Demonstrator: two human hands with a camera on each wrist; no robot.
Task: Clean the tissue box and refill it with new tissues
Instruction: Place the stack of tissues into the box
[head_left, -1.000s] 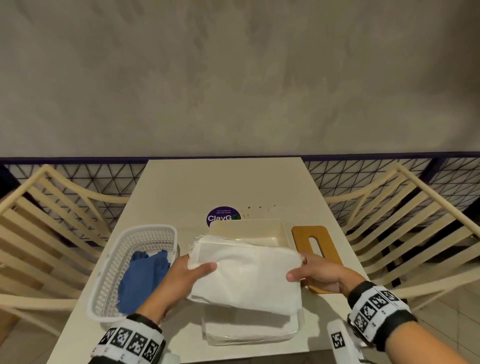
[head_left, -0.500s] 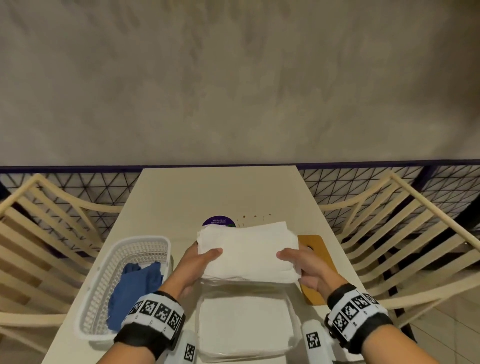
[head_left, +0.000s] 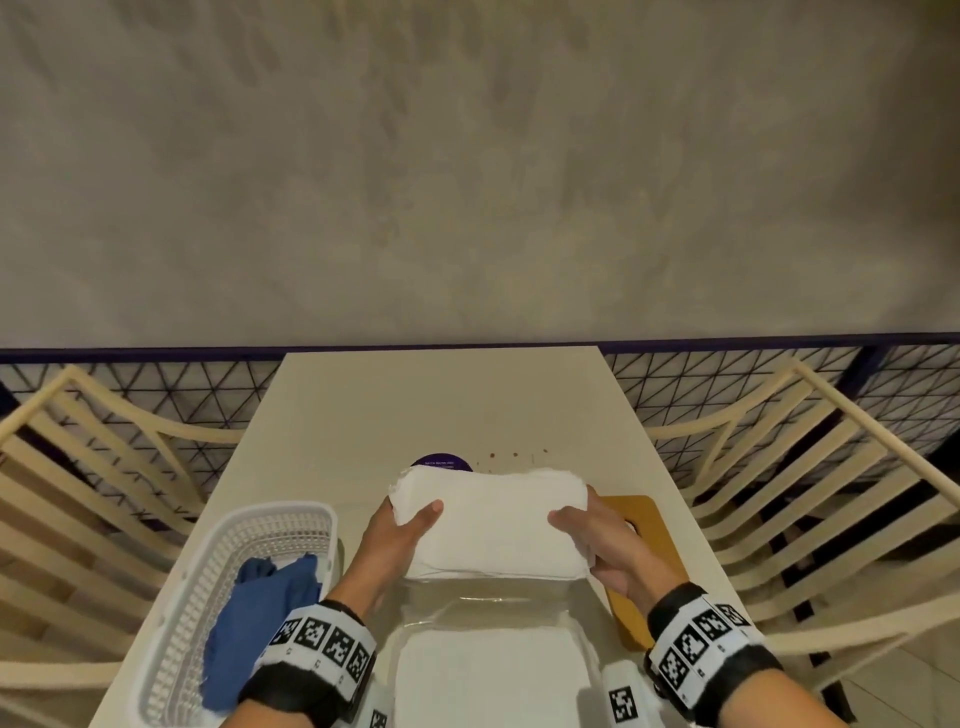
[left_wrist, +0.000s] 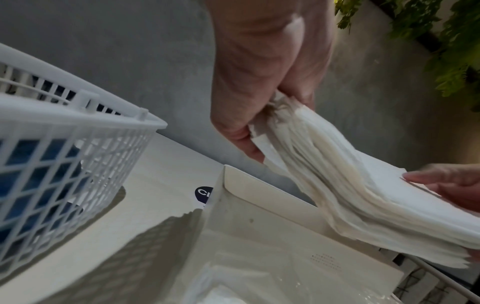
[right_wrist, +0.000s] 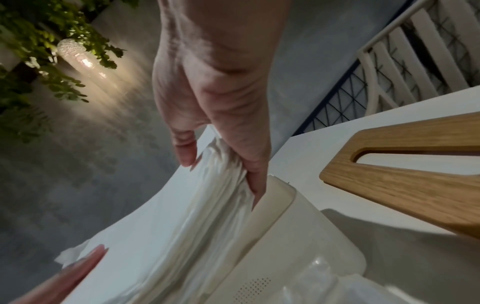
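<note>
A thick white stack of tissues (head_left: 491, 519) hangs over the open cream tissue box (left_wrist: 265, 207), which the stack hides in the head view. My left hand (head_left: 410, 525) grips the stack's left end, thumb on top. My right hand (head_left: 582, 525) grips the right end the same way. In the left wrist view the tissue stack (left_wrist: 345, 197) sags just above the box's far wall. In the right wrist view the stack (right_wrist: 187, 224) touches the tissue box's rim (right_wrist: 280, 197). The wooden lid (head_left: 641, 551) with its slot lies on the table to the right.
A clear plastic pack of tissues (head_left: 491, 670) lies at the table's near edge. A white mesh basket (head_left: 208, 597) holding a blue cloth (head_left: 260, 613) stands left. A purple round sticker (head_left: 441, 462) lies behind the stack. Slatted chairs (head_left: 831, 493) flank the table (head_left: 441, 400).
Both hands have carried the tissue stack away from me, from over the plastic pack to over the tissue box, and levelled it. The head view has tilted down a little.
</note>
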